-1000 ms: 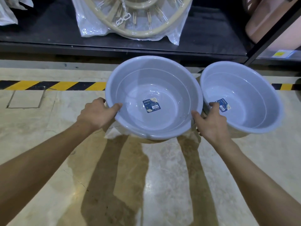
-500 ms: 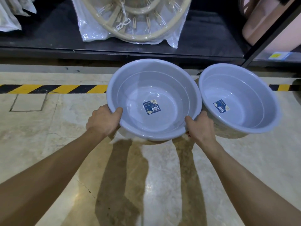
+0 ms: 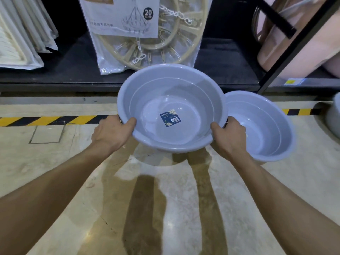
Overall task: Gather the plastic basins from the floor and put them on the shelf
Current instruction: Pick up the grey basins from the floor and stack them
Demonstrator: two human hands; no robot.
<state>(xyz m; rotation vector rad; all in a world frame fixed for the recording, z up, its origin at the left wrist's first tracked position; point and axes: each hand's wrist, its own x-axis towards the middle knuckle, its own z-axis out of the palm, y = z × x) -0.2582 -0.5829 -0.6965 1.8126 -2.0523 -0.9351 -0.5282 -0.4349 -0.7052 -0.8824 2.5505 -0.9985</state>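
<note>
A pale blue-grey plastic basin (image 3: 160,92) with a dark blue label inside is held off the floor, tilted toward me. My left hand (image 3: 110,134) grips its left rim, thumb inside. My right hand (image 3: 230,137) grips its right rim. A second matching basin (image 3: 272,126) rests on the floor to the right, partly behind the held one and my right hand. The edge of a third grey basin (image 3: 334,118) shows at the far right. The low black shelf (image 3: 226,70) runs just beyond the held basin.
On the shelf stand a bagged beige clip hanger (image 3: 147,43), white packaged goods (image 3: 20,43) at the left and pink tubs (image 3: 294,43) behind a black diagonal frame bar (image 3: 287,57). Yellow-black hazard tape (image 3: 46,120) crosses the marble floor.
Both hands have lifted the left basin off the floor and toward the shelf; it now overlaps the second basin's rim. The view has tilted up, showing more of the shelf.
</note>
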